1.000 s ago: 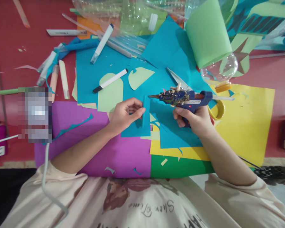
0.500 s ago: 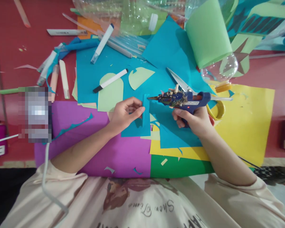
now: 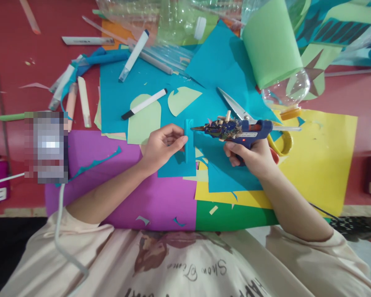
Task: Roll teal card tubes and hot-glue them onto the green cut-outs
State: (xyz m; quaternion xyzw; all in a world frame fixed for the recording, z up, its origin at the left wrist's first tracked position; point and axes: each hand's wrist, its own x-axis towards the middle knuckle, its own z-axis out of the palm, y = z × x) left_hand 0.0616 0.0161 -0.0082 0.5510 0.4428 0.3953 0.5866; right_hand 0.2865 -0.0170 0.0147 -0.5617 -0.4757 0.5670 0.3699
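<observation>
Glue gun (image 3: 253, 134) in play, its handle wrapped by the fingers of the right hand (image 3: 255, 159), a small red light glowing on its body and a clear glue stick (image 3: 287, 128) poking out behind, toward three o'clock. The nozzle aims at nine o'clock, its tip right at the upper part of the narrow blue strip (image 3: 189, 142); whether the two actually touch, I can't tell. Over on the strip's nine o'clock side, here's the left hand (image 3: 167, 142), thumb and fingers closed on the strip's edge, the strip running from twelve to six o'clock above the blue paper. Just off the gun's twelve o'clock side, the open scissors (image 3: 239, 110) slant down behind it, yellow handle loop (image 3: 284, 142) out toward four o'clock. Up at eleven o'clock from the strip, a black-and-white marker (image 3: 145, 104) lies across an arched green piece (image 3: 144, 128), with a smaller green cutout (image 3: 185, 99) beside it. Out at one o'clock, a green paper tube (image 3: 272, 45) sits around a clear bottle (image 3: 297, 88), orange cap showing. Purple sheet (image 3: 126, 194) toward seven o'clock, yellow sheet (image 3: 321, 156) toward four, all on the red worktop (image 3: 15, 62).
</observation>
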